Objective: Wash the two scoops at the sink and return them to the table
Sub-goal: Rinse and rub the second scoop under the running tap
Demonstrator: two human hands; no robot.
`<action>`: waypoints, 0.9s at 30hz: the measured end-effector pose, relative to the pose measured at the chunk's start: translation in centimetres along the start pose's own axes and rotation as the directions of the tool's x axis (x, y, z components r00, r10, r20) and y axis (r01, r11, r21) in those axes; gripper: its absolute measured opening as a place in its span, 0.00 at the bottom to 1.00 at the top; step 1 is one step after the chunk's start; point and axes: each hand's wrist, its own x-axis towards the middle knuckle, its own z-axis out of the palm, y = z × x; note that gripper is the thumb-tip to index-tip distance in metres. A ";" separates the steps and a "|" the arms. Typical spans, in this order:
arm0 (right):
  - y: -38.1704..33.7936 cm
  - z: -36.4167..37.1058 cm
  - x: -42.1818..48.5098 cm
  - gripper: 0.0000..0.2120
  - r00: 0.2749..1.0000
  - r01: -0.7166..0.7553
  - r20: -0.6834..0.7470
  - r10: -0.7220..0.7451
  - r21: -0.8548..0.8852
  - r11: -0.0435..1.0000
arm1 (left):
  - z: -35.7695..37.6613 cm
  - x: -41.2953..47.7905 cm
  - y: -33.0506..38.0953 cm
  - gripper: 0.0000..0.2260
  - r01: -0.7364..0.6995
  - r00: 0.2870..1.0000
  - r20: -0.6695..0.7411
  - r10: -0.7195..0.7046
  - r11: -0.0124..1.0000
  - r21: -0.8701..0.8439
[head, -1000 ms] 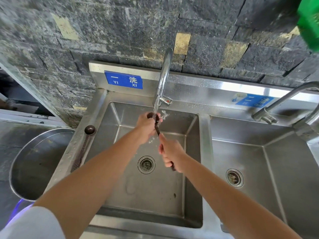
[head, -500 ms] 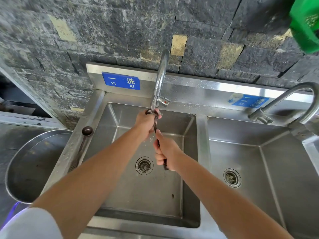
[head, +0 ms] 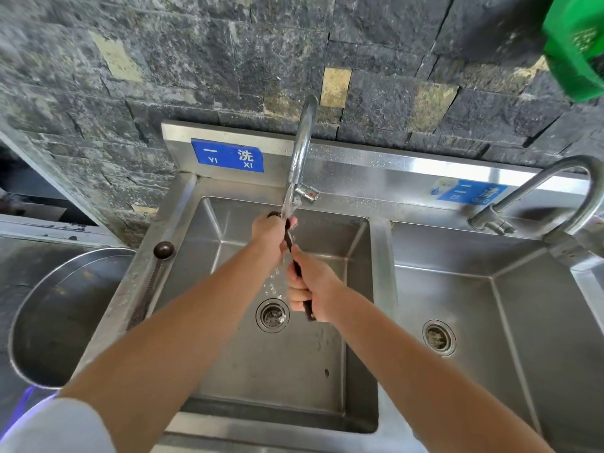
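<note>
A dark long-handled scoop [head: 289, 240] is held under the running tap [head: 302, 148] over the left sink basin [head: 228, 322]. My right hand [head: 309, 284] grips its handle, whose end sticks out below the fist. My left hand [head: 269, 230] is closed around the scoop's bowl end, which is mostly hidden, right where the water stream lands. A second dark scoop [head: 153, 276] lies along the sink's left rim, bowl end pointing to the wall, untouched.
A second basin [head: 490, 308] with its own tap [head: 555, 191] lies to the right. A large round metal bowl [head: 49, 315] stands left of the sink. A green object [head: 578, 44] hangs at the top right. A stone wall backs the sink.
Both hands stay on the scoop under the stream with only slight shifts. The view has drifted a little.
</note>
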 end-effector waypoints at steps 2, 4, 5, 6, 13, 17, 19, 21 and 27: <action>-0.2 -1.5 0.1 0.28 0.935 0.150 -0.195 -0.295 -0.538 0.830 | -1.3 -0.5 0.6 0.12 -0.181 0.972 0.174 0.156 0.973 0.143; -1.3 -4.4 -0.2 0.31 0.812 0.124 -0.119 -0.572 -0.921 0.368 | -3.3 -0.5 1.7 0.14 -0.393 0.877 0.450 0.167 0.789 0.472; -2.0 -5.7 -0.4 0.32 0.776 0.038 -0.064 -0.628 -0.988 0.148 | -4.0 -0.6 2.2 0.15 -0.473 0.844 0.526 0.104 0.606 0.639; -2.6 -6.7 -0.4 0.33 0.751 -0.027 -0.006 -0.660 -0.999 -0.022 | -4.3 -0.6 2.4 0.15 -0.527 0.821 0.570 0.043 0.442 0.726; -1.5 -3.1 -0.1 0.29 0.950 0.081 -0.212 -0.229 -0.542 0.837 | -1.5 -0.1 1.3 0.12 -0.027 0.955 0.296 0.031 0.999 -0.017; -0.1 -0.7 0.1 0.29 0.995 -0.037 -0.095 0.024 -0.135 0.990 | 0.7 -1.3 -0.7 0.10 -0.172 0.984 -0.036 0.176 0.981 0.094; -0.4 -3.0 0.1 0.28 0.933 0.088 -0.215 -0.289 -0.641 0.763 | -0.9 -1.1 -0.2 0.12 -0.402 0.916 0.203 0.347 0.802 0.441; -1.5 -5.8 -0.4 0.31 0.832 0.064 -0.087 -0.548 -0.966 0.250 | -3.1 -0.9 1.3 0.13 -0.468 0.863 0.495 0.101 0.527 0.710; -3.5 -7.7 1.0 0.37 0.637 0.020 0.100 -0.764 -0.993 -0.113 | -3.4 -0.5 1.9 0.11 -0.165 0.824 0.557 -0.107 0.895 0.415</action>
